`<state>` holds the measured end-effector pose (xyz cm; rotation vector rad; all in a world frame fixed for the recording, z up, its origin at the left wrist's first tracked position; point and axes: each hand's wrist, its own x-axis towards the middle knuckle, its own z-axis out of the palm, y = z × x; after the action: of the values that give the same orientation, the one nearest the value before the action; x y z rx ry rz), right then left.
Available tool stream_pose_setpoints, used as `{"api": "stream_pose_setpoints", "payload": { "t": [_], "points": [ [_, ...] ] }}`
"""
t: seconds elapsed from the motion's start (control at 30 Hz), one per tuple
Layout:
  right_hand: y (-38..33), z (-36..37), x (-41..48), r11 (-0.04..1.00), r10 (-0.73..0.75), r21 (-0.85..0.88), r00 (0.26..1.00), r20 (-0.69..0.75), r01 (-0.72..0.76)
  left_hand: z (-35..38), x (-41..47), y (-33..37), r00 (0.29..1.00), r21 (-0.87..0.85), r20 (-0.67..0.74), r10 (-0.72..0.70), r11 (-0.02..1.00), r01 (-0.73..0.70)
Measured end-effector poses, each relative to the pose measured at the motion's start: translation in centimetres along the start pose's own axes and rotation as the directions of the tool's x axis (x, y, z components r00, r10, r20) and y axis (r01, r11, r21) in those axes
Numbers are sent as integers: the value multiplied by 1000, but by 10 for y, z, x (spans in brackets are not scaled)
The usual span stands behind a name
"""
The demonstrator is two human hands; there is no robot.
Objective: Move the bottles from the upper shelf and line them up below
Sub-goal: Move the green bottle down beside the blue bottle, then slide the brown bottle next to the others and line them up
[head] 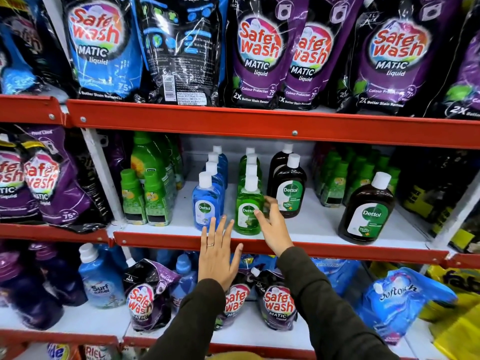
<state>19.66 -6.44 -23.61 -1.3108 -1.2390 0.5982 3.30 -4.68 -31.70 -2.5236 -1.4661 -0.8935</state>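
Observation:
On the middle shelf stand rows of Dettol bottles with white caps. A blue bottle heads one row and a green bottle heads the row beside it. Behind the green one stand brown bottles, and a larger brown bottle stands alone to the right. My right hand is open with its fingertips touching the right side of the front green bottle, not closed around it. My left hand is open, fingers spread, just below and between the blue and green bottles, holding nothing.
Red shelf rails run across above and below the bottles. Safewash pouches fill the top shelf. Green-capped bottles stand to the left and more at the back right. The lower shelf holds Safewash pouches, blue Surf bottles and a Softouch pouch.

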Motion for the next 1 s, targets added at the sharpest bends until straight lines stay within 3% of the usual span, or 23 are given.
{"api": "stream_pose_setpoints", "payload": {
  "t": [0.1, 0.23, 0.37, 0.5, 0.57, 0.7, 0.87, 1.0],
  "points": [
    [-5, -9, -6, 1000, -27, 6, 999, -42, 27, -1, -1, 1, 1000, 9, 15, -9, 1000, 9],
    [-16, -45, -13, 989, -150, -47, 946, -289, 142, -3, -2, 5, 999, -7, 6, -32, 999, 32],
    [-23, -103, -21, 966, -259, -137, 808, -528, 220, -4, -3, 13, 998, -27, -25, -51, 998, 50],
    [-15, -161, -25, 965, -260, -220, 647, -717, 144, -4, -2, 15, 997, -14, -40, -67, 998, 66],
    [-7, -185, -25, 970, -232, -227, 610, -758, 87, -4, -2, 15, 996, -20, -42, -73, 997, 72],
    [9, -218, -26, 989, -77, -142, 679, -730, -40, -6, -2, 17, 996, -23, -45, -78, 997, 77],
    [24, -240, -19, 992, 126, 50, 847, -516, -117, -6, -2, 18, 995, -19, -48, -83, 996, 82],
    [31, -246, -20, 989, 145, 109, 857, -495, -104, -6, -2, 19, 995, -21, -49, -87, 996, 86]
  ]
}}
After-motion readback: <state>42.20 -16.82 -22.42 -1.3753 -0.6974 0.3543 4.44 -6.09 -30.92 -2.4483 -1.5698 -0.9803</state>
